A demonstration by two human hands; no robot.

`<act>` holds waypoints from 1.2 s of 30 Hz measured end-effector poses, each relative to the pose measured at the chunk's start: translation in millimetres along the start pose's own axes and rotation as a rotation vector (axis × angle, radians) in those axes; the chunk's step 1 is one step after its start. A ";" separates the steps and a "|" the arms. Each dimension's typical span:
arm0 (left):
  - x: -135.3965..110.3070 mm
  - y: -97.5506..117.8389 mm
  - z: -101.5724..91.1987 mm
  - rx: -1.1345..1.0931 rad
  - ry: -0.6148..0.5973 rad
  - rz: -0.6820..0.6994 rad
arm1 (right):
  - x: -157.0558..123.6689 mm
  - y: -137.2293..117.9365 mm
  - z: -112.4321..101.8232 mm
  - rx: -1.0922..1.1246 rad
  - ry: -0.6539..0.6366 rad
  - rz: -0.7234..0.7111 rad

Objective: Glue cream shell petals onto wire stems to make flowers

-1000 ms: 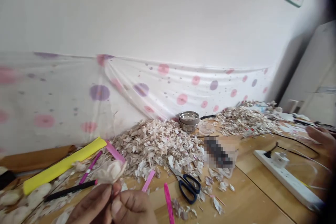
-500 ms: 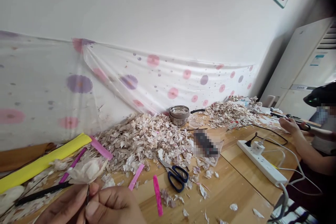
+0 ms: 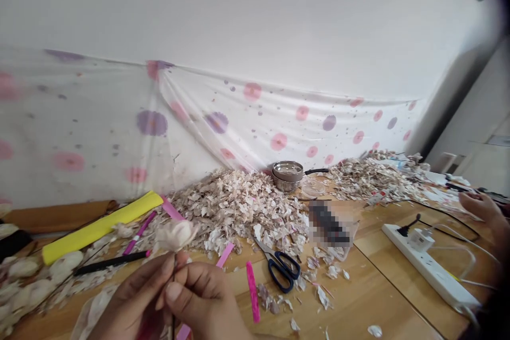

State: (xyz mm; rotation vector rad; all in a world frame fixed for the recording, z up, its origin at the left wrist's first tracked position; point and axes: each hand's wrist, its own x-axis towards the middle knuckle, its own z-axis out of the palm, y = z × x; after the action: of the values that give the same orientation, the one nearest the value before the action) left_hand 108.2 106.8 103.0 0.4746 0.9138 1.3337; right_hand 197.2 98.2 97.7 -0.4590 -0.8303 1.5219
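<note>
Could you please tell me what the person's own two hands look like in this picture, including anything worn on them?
Both hands are bare: no gloves, rings, watch or bands show. The left hand and right hand enter from the bottom edge, cut off near the wrists, so no sleeve or forearm is in view. The fingers have short, plain nails without polish. No markings can be made out on either hand.

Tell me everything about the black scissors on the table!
The scissors lie flat on the wooden table, shut or nearly so. They have two black loop handles that look like plastic, pointing toward the person, and shiny metal blades pointing back-left into the big pile of pale flakes. No hand touches them; loose flakes and a pink strip lie beside them.
</note>
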 end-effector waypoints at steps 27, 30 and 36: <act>-19.5 15.2 27.1 0.016 -0.165 -0.012 | -4.7 -0.5 -13.3 -0.066 -0.078 0.027; -19.3 14.3 24.9 0.011 -0.164 -0.019 | -3.6 5.2 -13.7 -0.070 -0.075 0.006; -23.3 16.3 26.2 0.020 -0.195 -0.016 | -1.5 11.0 -14.6 -0.036 -0.083 -0.043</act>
State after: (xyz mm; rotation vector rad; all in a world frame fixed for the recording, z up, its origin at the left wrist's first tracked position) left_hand 119.4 93.2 137.4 0.6010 0.7686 1.2412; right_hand 200.4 100.5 79.8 -0.4038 -0.9277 1.4966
